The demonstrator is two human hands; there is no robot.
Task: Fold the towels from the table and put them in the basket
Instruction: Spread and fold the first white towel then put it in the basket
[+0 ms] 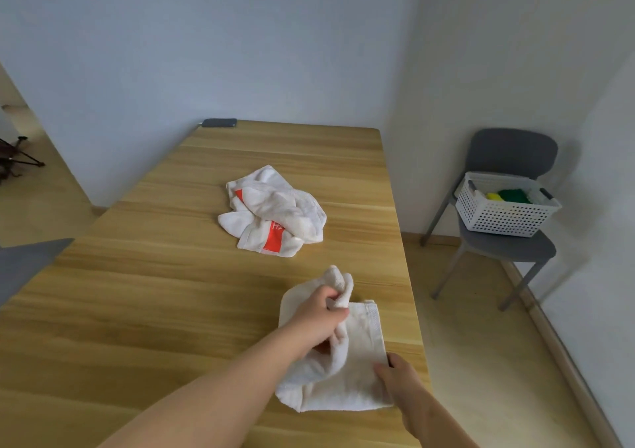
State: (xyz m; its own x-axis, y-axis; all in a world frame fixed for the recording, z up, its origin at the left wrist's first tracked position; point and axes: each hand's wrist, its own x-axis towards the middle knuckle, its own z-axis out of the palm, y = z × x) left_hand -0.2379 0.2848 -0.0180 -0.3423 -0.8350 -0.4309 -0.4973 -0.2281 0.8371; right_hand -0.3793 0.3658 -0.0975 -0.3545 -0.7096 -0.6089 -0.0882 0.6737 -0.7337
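Note:
A cream towel (360, 355) lies partly folded near the right edge of the wooden table (171, 310). My left hand (321, 320) grips a bunched end of it and lifts that end off the table. My right hand (395, 380) pinches the towel's near right edge, thumb on top. A crumpled white towel with orange stripes (275, 212) lies in a heap at the table's middle, beyond both hands. The white perforated basket (505, 212) sits on a grey chair (508, 241) to the right of the table, with green and yellow cloth inside.
A dark phone (219, 123) lies at the table's far left corner by the wall. A grey chair back (24, 262) shows at the left edge. A black tripod (17, 155) stands on the floor at far left. Walls close off the back and right.

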